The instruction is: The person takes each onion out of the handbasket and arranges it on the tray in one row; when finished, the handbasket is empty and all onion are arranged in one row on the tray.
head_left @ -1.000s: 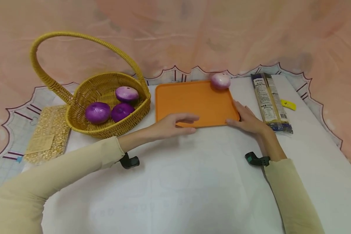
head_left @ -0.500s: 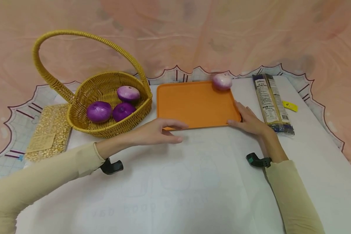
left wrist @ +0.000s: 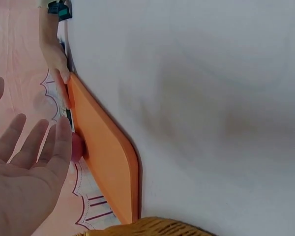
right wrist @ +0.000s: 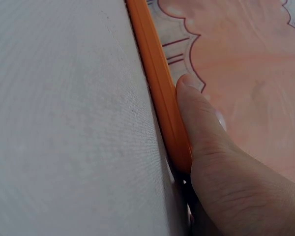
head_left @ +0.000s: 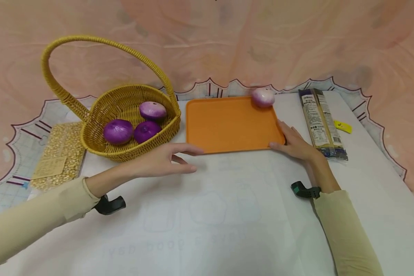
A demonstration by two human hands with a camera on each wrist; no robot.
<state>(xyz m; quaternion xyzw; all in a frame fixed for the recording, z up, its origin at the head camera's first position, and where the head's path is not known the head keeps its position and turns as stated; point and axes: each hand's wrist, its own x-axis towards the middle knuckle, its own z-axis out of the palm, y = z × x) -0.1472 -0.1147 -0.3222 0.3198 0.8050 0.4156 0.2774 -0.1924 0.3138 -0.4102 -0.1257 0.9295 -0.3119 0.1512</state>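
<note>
My right hand (head_left: pixel 294 145) rests at the near right corner of an orange tray (head_left: pixel 227 126), fingers straight along its side. In the right wrist view the thumb (right wrist: pixel 199 113) lies on the tray's edge. One purple onion (head_left: pixel 263 97) sits at the tray's far right corner. My left hand (head_left: pixel 158 161) hovers above the white table, in front of the basket and left of the tray, thumb and fingers apart and holding nothing. A yellow wicker basket (head_left: pixel 131 155) with a tall handle contains three purple onions (head_left: pixel 118 131).
A clear bag of corn kernels (head_left: pixel 58 153) lies left of the basket. To the right of the tray lie a long printed packet (head_left: pixel 321 126) and a small yellow piece (head_left: pixel 343 126). Peach cloth (head_left: pixel 207 42) rises behind the table's far edge.
My left hand has moved left and toward me, off the tray's front edge. The right hand keeps its place at the corner, and the tray and onions look unmoved.
</note>
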